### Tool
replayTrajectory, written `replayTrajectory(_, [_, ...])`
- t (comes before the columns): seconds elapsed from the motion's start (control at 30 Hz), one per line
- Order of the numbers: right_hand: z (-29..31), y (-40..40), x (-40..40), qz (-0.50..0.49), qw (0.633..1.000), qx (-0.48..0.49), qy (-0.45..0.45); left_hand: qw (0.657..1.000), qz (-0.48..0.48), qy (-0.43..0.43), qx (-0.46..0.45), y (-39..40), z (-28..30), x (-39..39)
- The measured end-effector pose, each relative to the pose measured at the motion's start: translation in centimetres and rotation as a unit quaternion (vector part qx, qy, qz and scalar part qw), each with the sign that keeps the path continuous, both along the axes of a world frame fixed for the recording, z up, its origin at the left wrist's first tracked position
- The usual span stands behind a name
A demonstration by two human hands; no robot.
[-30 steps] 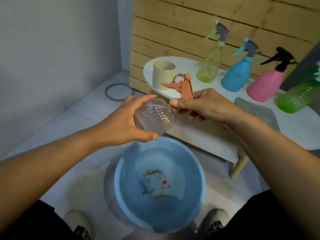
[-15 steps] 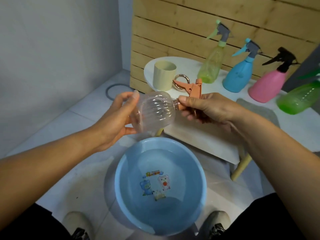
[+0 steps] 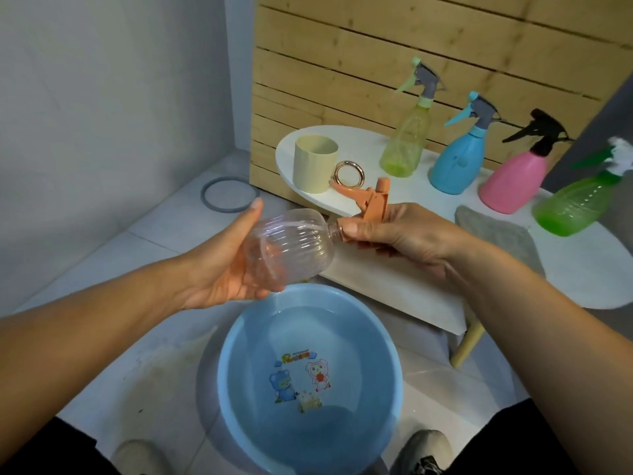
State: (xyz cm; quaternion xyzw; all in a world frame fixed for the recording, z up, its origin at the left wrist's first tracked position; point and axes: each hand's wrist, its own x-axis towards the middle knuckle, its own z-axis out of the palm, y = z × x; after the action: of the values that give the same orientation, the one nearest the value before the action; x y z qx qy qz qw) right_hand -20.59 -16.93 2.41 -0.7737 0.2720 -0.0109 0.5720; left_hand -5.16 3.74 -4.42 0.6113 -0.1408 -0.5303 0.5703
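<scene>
A clear bottle was held on its side above a blue basin. Its base was gripped between the thumb and fingers of the left hand. Its neck was turned to the right, where an orange sprayer was met. The sprayer's collar was pinched at the neck by the right hand, and the trigger was pointed away toward the bench. Whether the collar was screwed fully on could not be told. The hands were set apart by the bottle's length. The basin was placed on the floor between two shoes. On the bench behind were set a cup, a ring, four spray bottles and a grey cloth.
</scene>
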Motion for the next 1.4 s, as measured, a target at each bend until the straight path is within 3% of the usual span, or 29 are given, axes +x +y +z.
replayTrajectory(0.13, [-0.4, -0.5, 0.5, -0.038, 0.999, 0.021, 0.007, 0.998, -0.004, 0.053, -0.045, -0.4, -0.2, 0.3])
replayTrajectory(0.23, [-0.3, -1.2, 0.6, -0.07, 0.997, 0.039, 0.002, 0.996, -0.049, 0.001, -0.078, -0.8, -0.4, 0.1])
replayTrajectory(0.3, [-0.1, -1.7, 0.4, -0.07, 0.997, 0.041, 0.0, 0.996, -0.028, -0.034, -0.075, -1.1, -0.6, 0.0])
replayTrajectory(0.47, [0.9, -4.5, -0.2, -0.128, 0.99, 0.056, 0.0, 0.994, 0.041, -0.023, -0.102, -1.1, -0.5, 0.9])
replayTrajectory(0.77, [-0.4, -11.6, -2.6, -0.304, 0.935, 0.18, -0.013, 0.993, 0.042, -0.07, -0.083, -1.6, -1.7, 1.0])
replayTrajectory(1.2, [-4.4, -14.6, -1.0, -0.409, 0.873, 0.262, -0.052, 0.99, 0.032, -0.038, -0.135, -3.4, -1.8, 0.3])
replayTrajectory(1.27, [-4.7, -15.0, -0.8, -0.416, 0.876, 0.239, -0.048, 0.99, 0.014, -0.032, -0.137, -3.2, -1.7, 0.4])
replayTrajectory(1.4, [-5.0, -15.1, -0.8, -0.411, 0.905, 0.103, 0.032, 0.989, 0.011, -0.039, -0.141, -2.7, -1.3, 0.6])
